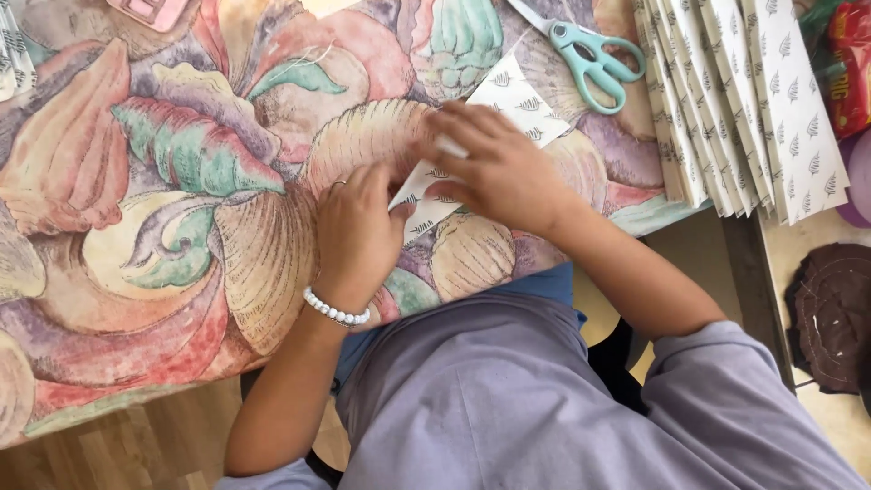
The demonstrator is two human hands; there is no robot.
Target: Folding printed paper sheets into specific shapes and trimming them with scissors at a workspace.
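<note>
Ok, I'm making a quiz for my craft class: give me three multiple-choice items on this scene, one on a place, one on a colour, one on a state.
1. Where do the scissors lie?
A. Beyond the hands, beside the stack of paper
B. On the floor
C. In the lap

2. What colour are the scissor handles?
A. Red
B. Black
C. Light teal

3. What is the state of the patterned paper under the hands?
A. Rolled into a tube
B. Flat, pressed on the tablecloth
C. Held up in the air

Answers: 1 A, they rest on the table near the stack. 2 C, the loops are teal. 3 B, the left hand and right hand press it flat.
</note>
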